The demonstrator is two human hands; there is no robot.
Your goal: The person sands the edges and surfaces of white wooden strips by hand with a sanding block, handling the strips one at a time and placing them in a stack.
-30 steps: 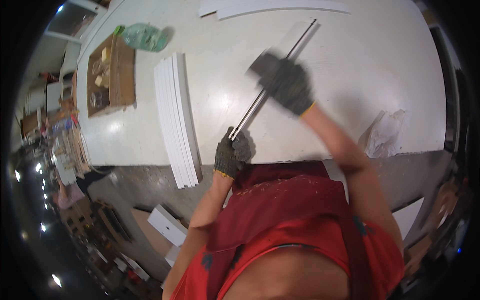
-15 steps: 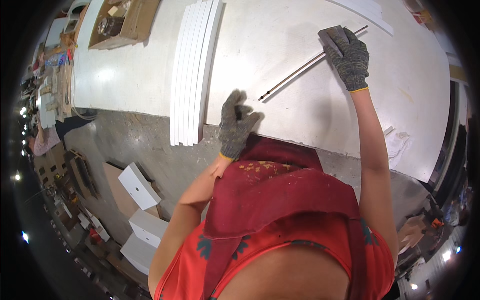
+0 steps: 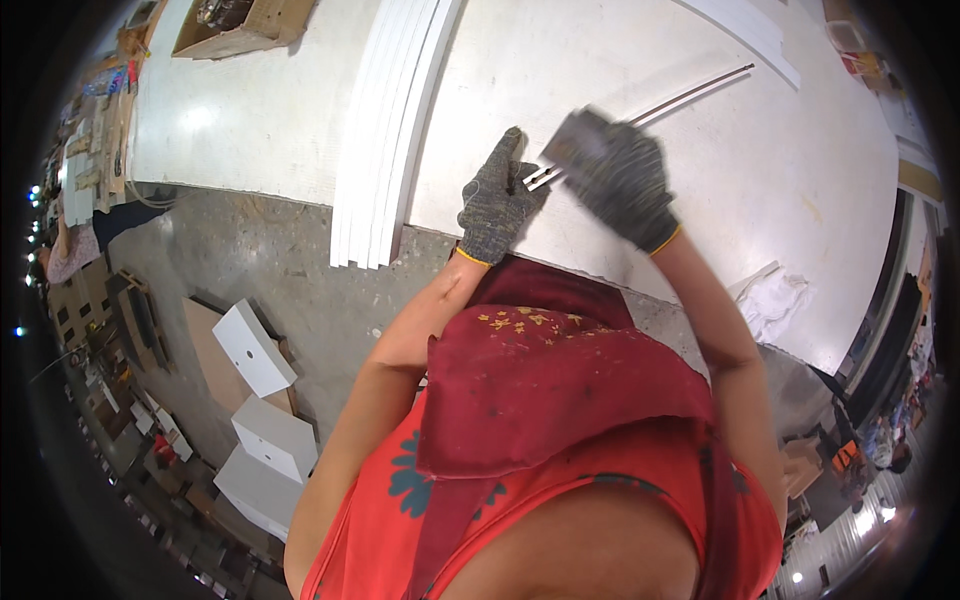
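Note:
A thin, narrow strip [image 3: 690, 95] with a dark line along it and dark spots at its near end lies slantwise on the white worktable [image 3: 800, 200]. My right hand [image 3: 630, 185], in a grey knit glove, is closed on a grey-brown rectangular block [image 3: 577, 142] over the strip's near part. Motion blurs both hand and block. My left hand [image 3: 497, 205], gloved alike, is open at the strip's near end, index finger stretched out and thumb side close to the strip. Whether it touches the strip I cannot tell.
Several long white boards [image 3: 385, 130] lie side by side left of my left hand, overhanging the table's front edge. A cardboard box [image 3: 240, 35] sits at the far left. A white cloth [image 3: 775, 300] lies near the right front edge. White panels [image 3: 252, 350] stand on the floor at left.
My right hand has slid the block along the strip from its far part toward the near end. My left hand has moved up and right, to the strip's near end.

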